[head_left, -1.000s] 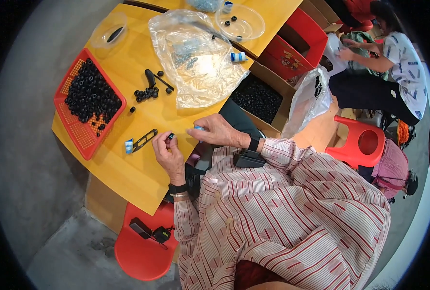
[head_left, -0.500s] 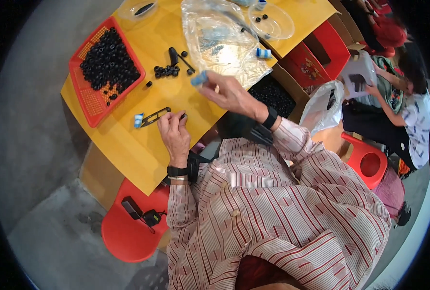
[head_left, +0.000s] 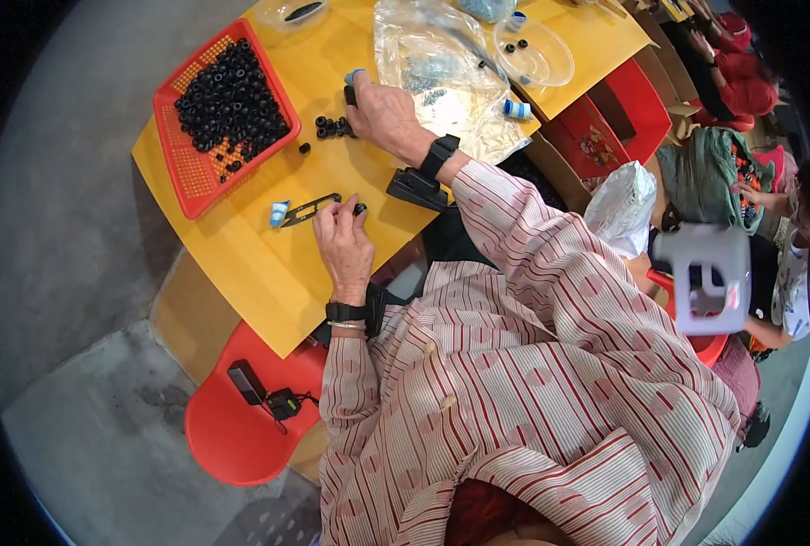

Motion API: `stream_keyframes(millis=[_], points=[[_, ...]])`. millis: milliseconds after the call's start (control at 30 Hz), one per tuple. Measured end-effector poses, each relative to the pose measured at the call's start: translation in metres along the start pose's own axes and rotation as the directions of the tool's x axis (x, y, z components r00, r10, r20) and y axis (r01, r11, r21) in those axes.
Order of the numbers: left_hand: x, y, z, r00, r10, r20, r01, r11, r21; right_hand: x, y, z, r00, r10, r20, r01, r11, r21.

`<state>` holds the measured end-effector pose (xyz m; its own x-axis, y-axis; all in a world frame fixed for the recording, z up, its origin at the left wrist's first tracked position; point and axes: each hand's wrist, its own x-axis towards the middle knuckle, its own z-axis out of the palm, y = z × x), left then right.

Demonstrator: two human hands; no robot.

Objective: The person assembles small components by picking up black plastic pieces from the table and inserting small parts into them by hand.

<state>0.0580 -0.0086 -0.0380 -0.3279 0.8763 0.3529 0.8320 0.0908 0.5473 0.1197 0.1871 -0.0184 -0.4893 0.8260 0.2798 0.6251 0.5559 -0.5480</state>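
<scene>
My left hand (head_left: 345,246) is over the near part of the yellow table, its fingers closed together around a small black ring-shaped part (head_left: 360,209). Touching or just beside those fingers lies a pair of black thread snips (head_left: 311,210), with a small blue-and-white roll (head_left: 279,214) at its far end. My right hand (head_left: 387,116) is farther out with curled fingers, and a small blue piece (head_left: 356,75) shows at its fingertips. Under these fingers is a black curved object (head_left: 350,95), partly hidden; contact is unclear. Several black rings (head_left: 330,126) lie close by.
A red basket (head_left: 291,130) of black parts stands at the left. Beyond my right hand are a clear plastic bag (head_left: 400,59) and a clear tub (head_left: 564,73). Red boxes (head_left: 641,100) stand right of the table. Another person (head_left: 791,273) holds a greyish plastic stool (head_left: 703,314).
My right hand has moved away from me, over the black curved object, carrying the blue piece. My left hand stays by the snips. The other person's stool has moved lower in view.
</scene>
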Motion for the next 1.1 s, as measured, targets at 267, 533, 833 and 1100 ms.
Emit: stream_keyframes(millis=[267, 533, 833, 1100], points=[[0.001, 0.002, 0.005, 0.999, -0.021, -0.026, 0.021, 1.000, 0.013, 0.002, 0.029, -0.010, 0.996, 0.086, 0.038, -0.093, 0.833, 0.545], [0.000, -0.004, 0.004, 0.999, -0.032, -0.033, 0.031, 0.999, -0.024, -0.026, 0.024, -0.074, 0.872, 0.062, 0.486, -0.478, 0.324, 0.817], [-0.002, -0.005, 0.005, 1.000, -0.017, -0.025, 0.017, 1.000, -0.004, -0.076, 0.012, -0.084, 0.803, 0.089, 0.589, -0.587, 0.286, 0.757], [-0.005, 0.006, -0.007, 0.992, -0.123, -0.021, 0.118, 0.978, -0.172, -0.108, 0.006, -0.072, 0.798, -0.004, 0.602, -0.582, 0.254, 0.773]])
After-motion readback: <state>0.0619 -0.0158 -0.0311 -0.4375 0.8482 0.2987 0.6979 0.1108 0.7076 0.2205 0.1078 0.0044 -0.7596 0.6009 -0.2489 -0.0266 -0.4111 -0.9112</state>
